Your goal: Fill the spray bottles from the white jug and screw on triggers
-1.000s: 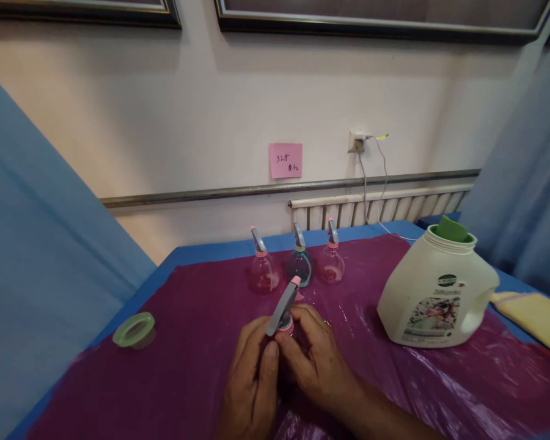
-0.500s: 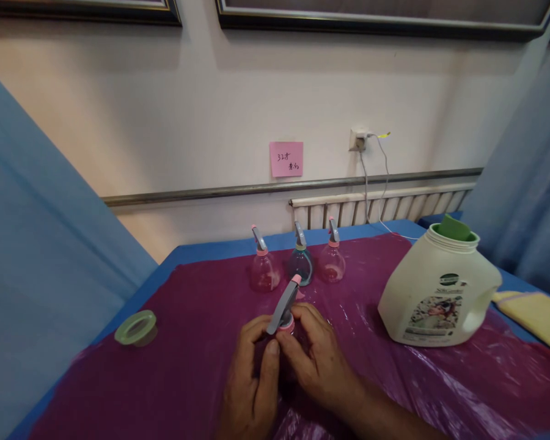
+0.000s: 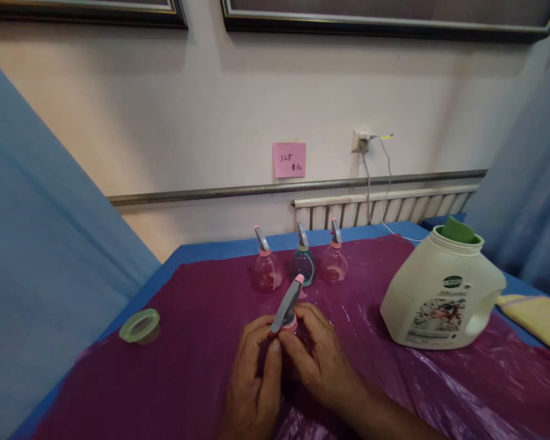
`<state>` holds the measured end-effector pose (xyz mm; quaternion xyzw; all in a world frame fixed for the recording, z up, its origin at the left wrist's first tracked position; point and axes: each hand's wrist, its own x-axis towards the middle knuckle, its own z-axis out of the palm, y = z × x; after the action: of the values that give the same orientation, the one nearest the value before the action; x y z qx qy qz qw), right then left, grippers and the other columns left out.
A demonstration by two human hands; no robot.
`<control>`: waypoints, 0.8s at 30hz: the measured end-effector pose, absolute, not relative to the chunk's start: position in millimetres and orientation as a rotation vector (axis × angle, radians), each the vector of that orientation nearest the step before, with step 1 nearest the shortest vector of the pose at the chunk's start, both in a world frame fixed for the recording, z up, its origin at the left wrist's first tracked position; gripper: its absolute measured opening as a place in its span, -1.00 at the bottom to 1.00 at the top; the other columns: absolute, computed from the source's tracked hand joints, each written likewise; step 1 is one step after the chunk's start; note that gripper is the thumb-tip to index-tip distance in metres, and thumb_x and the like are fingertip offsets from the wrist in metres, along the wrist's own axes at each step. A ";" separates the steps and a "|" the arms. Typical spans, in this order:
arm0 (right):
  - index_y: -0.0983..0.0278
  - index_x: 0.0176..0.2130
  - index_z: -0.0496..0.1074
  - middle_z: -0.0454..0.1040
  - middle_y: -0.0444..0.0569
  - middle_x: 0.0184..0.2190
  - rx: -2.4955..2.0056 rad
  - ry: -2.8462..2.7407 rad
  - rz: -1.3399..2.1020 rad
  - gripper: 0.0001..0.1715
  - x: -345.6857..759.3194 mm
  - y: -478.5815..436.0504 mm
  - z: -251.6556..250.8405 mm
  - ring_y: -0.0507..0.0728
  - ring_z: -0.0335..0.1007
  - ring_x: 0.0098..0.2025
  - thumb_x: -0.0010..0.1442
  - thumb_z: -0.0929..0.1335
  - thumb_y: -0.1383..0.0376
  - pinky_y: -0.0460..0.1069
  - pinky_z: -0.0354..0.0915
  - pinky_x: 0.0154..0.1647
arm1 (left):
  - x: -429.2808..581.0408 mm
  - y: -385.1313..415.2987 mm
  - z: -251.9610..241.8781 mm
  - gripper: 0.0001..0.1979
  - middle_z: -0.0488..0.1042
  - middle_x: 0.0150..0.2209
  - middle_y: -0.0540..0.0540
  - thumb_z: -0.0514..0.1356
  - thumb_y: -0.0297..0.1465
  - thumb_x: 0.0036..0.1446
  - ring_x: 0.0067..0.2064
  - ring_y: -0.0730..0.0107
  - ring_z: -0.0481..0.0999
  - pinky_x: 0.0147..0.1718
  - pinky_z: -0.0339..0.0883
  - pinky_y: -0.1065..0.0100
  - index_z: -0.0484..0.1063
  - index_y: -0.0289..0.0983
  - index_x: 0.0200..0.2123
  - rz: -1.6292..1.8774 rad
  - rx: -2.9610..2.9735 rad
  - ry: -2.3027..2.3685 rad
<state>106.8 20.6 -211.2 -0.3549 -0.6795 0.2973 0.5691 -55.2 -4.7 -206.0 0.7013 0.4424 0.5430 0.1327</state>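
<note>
A spray bottle with a grey spray head and pink collar stands between my hands near the front of the table. My left hand is closed around its left side, thumb by the collar. On the right, my right hand has its fingers and thumb wrapped at the collar. Most of the bottle's body is hidden by the hands. Behind it stand three more spray bottles: a pink one, a teal one and another pink one.
A large cream jug with a green piece in its mouth stands at the right, beside a folded yellow cloth. At the left lies a small green-rimmed container. Purple plastic sheeting covers the blue table.
The whole view has shifted slightly. Both hands keep nearly the same hold at the bottle's collar.
</note>
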 end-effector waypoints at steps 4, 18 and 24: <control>0.12 0.05 0.53 0.60 -0.08 -0.02 -0.834 -1.603 0.692 -0.86 107.3 20.0 -211.7 0.14 0.52 0.03 0.52 0.42 0.30 0.03 0.38 0.12 | -55.7 -5.3 -205.8 -0.77 0.64 0.17 -0.07 0.18 -0.35 0.59 0.14 0.31 0.69 0.14 0.55 0.36 0.58 -0.03 0.16 1.578 2.031 1.288; 0.12 0.06 0.52 0.60 -0.08 -0.02 -0.840 -1.608 0.701 -0.85 107.1 20.4 -210.9 0.14 0.52 0.04 0.51 0.42 0.31 0.04 0.38 0.12 | -56.5 -2.9 -207.8 -0.78 0.65 0.12 -0.04 0.18 -0.35 0.58 0.12 0.34 0.70 0.10 0.56 0.39 0.60 -0.04 0.12 1.585 2.037 1.282; 0.11 0.05 0.52 0.60 -0.10 -0.02 -0.834 -1.594 0.705 -0.86 107.0 19.9 -209.7 0.14 0.52 0.04 0.52 0.42 0.31 0.03 0.38 0.12 | -57.0 -2.3 -207.3 -0.80 0.64 0.13 -0.06 0.18 -0.34 0.58 0.11 0.33 0.70 0.11 0.56 0.38 0.59 -0.04 0.12 1.577 2.040 1.281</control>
<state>107.0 19.9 -209.7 -0.3549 -0.6787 0.3004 0.5685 -57.0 -2.3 -207.3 0.7025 0.4409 0.5431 0.1308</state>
